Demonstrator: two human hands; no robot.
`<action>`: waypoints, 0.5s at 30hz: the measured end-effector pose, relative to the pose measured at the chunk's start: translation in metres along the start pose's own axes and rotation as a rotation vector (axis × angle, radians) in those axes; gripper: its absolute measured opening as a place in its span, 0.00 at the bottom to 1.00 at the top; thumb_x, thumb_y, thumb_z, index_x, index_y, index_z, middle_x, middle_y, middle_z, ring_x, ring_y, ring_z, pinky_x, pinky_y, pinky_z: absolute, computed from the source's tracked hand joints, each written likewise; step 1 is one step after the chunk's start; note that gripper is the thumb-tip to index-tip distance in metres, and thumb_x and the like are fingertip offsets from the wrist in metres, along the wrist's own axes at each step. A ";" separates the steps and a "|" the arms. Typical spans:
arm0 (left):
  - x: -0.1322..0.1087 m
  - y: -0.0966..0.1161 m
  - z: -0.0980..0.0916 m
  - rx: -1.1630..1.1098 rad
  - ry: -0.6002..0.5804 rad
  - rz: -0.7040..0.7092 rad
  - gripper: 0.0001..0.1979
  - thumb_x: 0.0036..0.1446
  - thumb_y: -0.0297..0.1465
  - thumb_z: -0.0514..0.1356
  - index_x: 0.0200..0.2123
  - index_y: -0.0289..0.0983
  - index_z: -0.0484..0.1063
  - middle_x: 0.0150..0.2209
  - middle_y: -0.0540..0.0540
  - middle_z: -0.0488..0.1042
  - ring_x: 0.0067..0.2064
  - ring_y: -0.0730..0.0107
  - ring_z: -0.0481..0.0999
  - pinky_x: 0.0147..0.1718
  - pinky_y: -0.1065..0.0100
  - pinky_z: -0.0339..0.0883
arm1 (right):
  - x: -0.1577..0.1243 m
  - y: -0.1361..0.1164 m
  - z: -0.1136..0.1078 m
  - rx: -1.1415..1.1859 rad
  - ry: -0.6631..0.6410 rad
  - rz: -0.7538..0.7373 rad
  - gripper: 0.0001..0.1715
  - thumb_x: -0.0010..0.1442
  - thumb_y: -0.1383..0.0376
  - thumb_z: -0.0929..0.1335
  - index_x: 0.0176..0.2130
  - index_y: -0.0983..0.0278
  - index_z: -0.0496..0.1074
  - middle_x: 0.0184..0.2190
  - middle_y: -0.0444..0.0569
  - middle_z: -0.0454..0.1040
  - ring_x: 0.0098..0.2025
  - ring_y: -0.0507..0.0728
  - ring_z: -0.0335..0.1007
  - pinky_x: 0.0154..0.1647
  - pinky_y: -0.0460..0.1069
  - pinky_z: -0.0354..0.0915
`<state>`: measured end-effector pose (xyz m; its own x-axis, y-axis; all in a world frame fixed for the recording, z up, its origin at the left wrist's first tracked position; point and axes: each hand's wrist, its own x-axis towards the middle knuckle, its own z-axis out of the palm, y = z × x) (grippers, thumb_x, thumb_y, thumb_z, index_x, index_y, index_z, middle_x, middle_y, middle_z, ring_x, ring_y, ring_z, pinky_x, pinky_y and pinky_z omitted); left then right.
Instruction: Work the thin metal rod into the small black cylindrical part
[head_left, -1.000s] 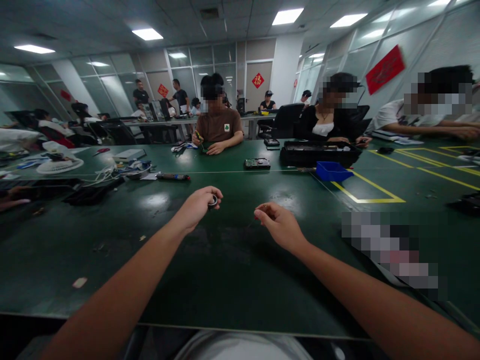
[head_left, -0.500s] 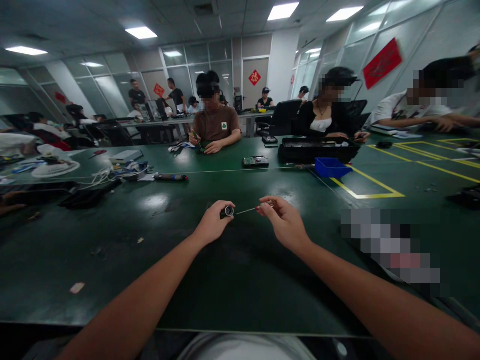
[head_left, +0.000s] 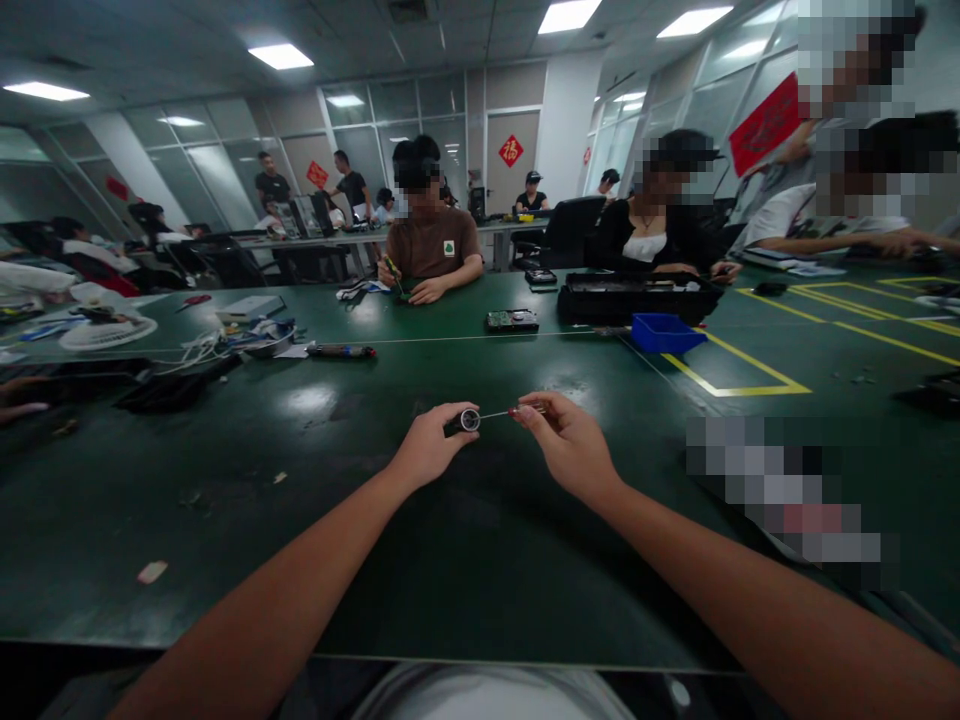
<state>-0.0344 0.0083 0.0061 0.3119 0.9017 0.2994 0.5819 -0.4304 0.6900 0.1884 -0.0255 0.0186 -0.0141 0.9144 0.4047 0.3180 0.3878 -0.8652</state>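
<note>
Between the thumb and fingers of my left hand (head_left: pixel 429 445) is a small dark cylindrical part (head_left: pixel 469 420) with a pale ring round its open end, which faces me and to the right. My right hand (head_left: pixel 568 437) pinches a screwdriver (head_left: pixel 514 411) by its red handle. Its thin metal shaft points left, and the tip meets the ringed end of the part; whether it sits inside cannot be told. Both hands are above the green table (head_left: pixel 480 560). Fingers hide most of the part's body and of the handle.
A blue bin (head_left: pixel 666 333) stands by a long black casing (head_left: pixel 637 298). Nearer the middle lies a hard drive (head_left: pixel 512 320). A dark tool with a red end (head_left: pixel 343 351) lies at left, beside tangled cables (head_left: pixel 202 350). A co-worker (head_left: pixel 433 230) sits opposite.
My left hand has shifted slightly right and turned the part, so its ringed end now meets the screwdriver tip. The shaft has tilted closer to level. Another person has appeared at the upper right.
</note>
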 end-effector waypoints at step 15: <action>-0.001 0.001 -0.001 0.108 -0.019 0.080 0.18 0.57 0.32 0.67 0.52 0.43 0.77 0.49 0.45 0.80 0.51 0.55 0.76 0.56 0.53 0.63 | 0.001 -0.005 -0.003 -0.170 -0.097 0.023 0.20 0.68 0.52 0.61 0.38 0.59 0.75 0.22 0.44 0.74 0.26 0.57 0.72 0.29 0.51 0.63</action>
<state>-0.0347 0.0072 0.0079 0.3743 0.8639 0.3371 0.6320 -0.5037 0.5890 0.1898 -0.0273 0.0245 -0.0933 0.9329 0.3477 0.4744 0.3487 -0.8083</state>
